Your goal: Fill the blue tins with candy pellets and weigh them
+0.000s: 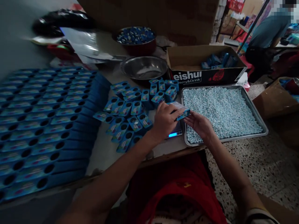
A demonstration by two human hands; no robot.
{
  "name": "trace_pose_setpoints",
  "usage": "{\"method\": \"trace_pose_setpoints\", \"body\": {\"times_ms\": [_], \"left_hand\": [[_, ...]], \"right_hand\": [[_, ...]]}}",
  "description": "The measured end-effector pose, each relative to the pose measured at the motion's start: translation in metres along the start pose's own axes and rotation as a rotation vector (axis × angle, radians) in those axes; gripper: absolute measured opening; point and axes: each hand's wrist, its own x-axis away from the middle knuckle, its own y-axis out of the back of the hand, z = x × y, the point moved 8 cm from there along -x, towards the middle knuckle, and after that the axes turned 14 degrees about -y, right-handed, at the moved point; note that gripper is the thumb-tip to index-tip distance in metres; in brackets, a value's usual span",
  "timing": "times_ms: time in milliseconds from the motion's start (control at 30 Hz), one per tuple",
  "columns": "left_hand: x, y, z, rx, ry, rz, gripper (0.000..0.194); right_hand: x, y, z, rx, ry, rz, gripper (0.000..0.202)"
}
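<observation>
My left hand is wrapped round a small blue box, which lies tilted above a scale with a lit blue display. At the box's right end is my right hand, palm turned up, its fingertips at the box's underside, over the left edge of a metal tray. Small pale blue pellets fill that tray. To the left of my hands, several blue boxes with round holes stand close together on the table.
Rows of blue boxes cover the table's left side. Behind stand an empty steel bowl, a red bowl of blue packets and a cardboard carton holding some blue boxes. A person is at the far right.
</observation>
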Motion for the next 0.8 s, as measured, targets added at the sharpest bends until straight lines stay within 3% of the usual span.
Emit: {"method": "trace_pose_setpoints", "body": {"times_ms": [133, 300, 567, 700, 800], "left_hand": [[0.007, 0.003, -0.009, -0.072, -0.030, -0.005, 0.045], [0.008, 0.005, -0.010, -0.033, -0.024, -0.004, 0.045], [0.004, 0.005, 0.000, 0.006, 0.149, -0.070, 0.039], [0.006, 0.005, -0.004, 0.013, 0.205, -0.083, 0.032], [0.009, 0.004, -0.008, 0.028, 0.224, -0.123, 0.025]], "right_hand": [[0.002, -0.004, 0.001, -0.041, -0.070, 0.065, 0.003], [0.002, -0.003, 0.001, -0.045, -0.125, 0.071, 0.013], [0.001, -0.001, 0.013, 0.092, -0.118, 0.028, 0.013], [0.005, 0.005, 0.028, 0.322, 0.022, -0.102, 0.022], [0.016, 0.000, 0.043, 0.651, 0.219, -0.262, 0.023]]}}
